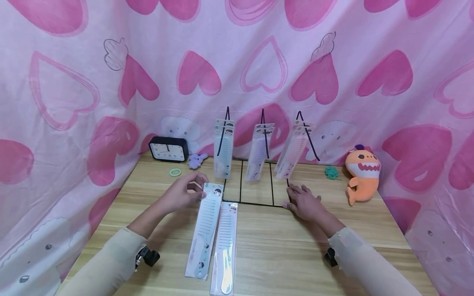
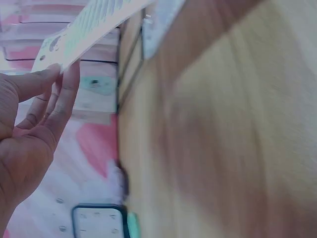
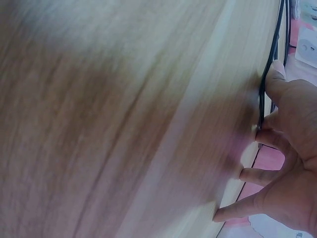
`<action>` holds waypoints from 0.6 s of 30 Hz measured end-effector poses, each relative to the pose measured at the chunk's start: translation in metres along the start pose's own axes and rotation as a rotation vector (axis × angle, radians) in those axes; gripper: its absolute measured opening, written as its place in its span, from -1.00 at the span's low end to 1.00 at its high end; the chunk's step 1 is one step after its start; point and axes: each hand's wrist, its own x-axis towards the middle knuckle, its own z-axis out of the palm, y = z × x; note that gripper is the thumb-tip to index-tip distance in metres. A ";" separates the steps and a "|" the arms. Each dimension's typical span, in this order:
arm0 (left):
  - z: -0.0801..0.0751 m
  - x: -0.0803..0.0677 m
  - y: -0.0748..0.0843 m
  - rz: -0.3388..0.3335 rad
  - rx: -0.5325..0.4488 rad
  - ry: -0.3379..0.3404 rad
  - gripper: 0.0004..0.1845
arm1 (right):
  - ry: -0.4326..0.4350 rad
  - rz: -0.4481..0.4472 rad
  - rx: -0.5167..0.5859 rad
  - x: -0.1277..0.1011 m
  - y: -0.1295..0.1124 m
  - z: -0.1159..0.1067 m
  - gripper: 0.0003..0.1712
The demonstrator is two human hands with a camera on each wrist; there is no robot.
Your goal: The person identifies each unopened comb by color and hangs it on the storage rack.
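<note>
In the head view, my left hand (image 1: 188,191) pinches the top edge of a packaged comb (image 1: 204,230) between thumb and fingertips. The left wrist view shows the thumb and fingers on the card end of the same package (image 2: 74,42), which is raised off the table there. A second packaged comb (image 1: 225,242) lies on the table just right of it. My right hand (image 1: 305,201), fingers spread, rests at the right front corner of a black wire rack (image 1: 255,203). In the right wrist view, the fingertips of the right hand (image 3: 287,158) touch the table and the rack's wire.
Three pairs of rack hooks carry packaged combs: blue (image 1: 223,152), lilac (image 1: 259,152) and pink (image 1: 291,154). Behind on the left are a clock (image 1: 168,149), a purple plush toy (image 1: 197,160) and a green ring (image 1: 175,172). An orange shark toy (image 1: 363,174) and a green coil (image 1: 331,172) sit right.
</note>
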 end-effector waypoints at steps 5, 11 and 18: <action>-0.004 -0.002 0.023 0.034 -0.072 0.029 -0.58 | 0.003 -0.002 -0.007 -0.001 0.001 0.000 -0.15; -0.011 -0.006 0.049 0.130 -0.065 0.110 -0.60 | 0.007 -0.006 -0.012 -0.001 0.002 0.002 -0.16; -0.014 -0.003 0.066 0.294 -0.144 0.194 -0.64 | -0.009 -0.001 0.003 0.000 0.003 0.003 -0.16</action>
